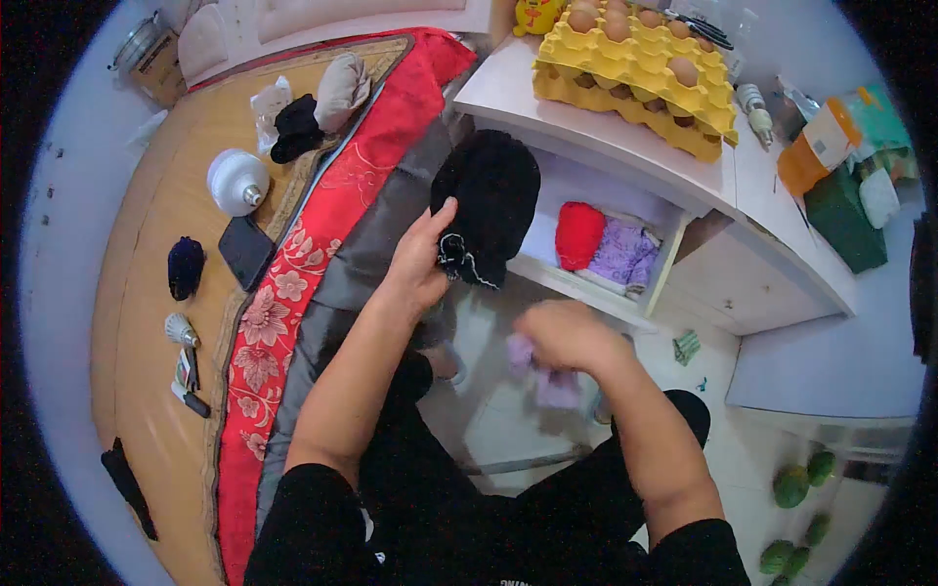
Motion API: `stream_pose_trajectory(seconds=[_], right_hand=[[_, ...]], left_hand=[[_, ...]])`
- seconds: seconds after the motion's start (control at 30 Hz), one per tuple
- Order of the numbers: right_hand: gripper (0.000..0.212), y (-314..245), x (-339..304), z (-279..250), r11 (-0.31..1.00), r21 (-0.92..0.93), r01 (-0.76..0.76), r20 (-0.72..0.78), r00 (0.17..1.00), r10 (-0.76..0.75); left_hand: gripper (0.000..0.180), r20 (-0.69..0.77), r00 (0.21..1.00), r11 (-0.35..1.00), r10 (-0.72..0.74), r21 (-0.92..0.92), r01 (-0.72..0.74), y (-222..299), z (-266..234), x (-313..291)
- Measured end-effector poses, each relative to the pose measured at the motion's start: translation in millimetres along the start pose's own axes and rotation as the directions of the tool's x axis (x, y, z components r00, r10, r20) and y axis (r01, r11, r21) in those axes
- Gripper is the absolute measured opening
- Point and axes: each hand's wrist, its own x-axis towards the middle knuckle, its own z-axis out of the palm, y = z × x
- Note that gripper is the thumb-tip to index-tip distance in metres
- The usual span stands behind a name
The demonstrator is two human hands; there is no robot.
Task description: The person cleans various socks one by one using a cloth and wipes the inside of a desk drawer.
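Note:
My left hand (422,256) is closed on the lower edge of a black cap (491,195), a soft piece with loose white thread along its edge. It is held up in front of the open drawer (640,314). Blurred by motion, my right hand (567,335) grips a light purple cloth (555,387) that hangs below the fingers, over the floor. Inside the drawer lie a red folded cloth (579,235) and a purple folded cloth (625,252), side by side. The black cap hides the drawer's left part.
Yellow egg trays (635,88) with eggs stand on the white cabinet (498,88). To the left, the bed holds a white bulb (237,182), a phone (246,253), a dark rolled cloth (186,269) and socks (296,129). Green melons (790,485) lie on the floor at right.

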Motion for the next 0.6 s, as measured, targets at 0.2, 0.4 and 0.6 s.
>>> stream_pose_trajectory(seconds=[0.2,0.4,0.6], right_hand=[[0.038,26,-21,-50,0.930,0.357,0.081,-0.865,0.404,0.297],[0.037,-9,9,-26,0.939,0.105,0.326,-0.903,0.428,-0.047],[0.024,10,-10,-15,0.980,0.084,-0.179,-0.233,0.953,0.194]], left_hand=[[0.040,0.022,0.999,0.986,0.024,0.165,-0.027,-10,8,-4],[0.036,0.023,1.000,0.992,0.014,0.125,-0.017,-38,6,0],[0.036,-0.028,0.997,0.980,0.072,-0.183,-0.076,-2,-11,16]])
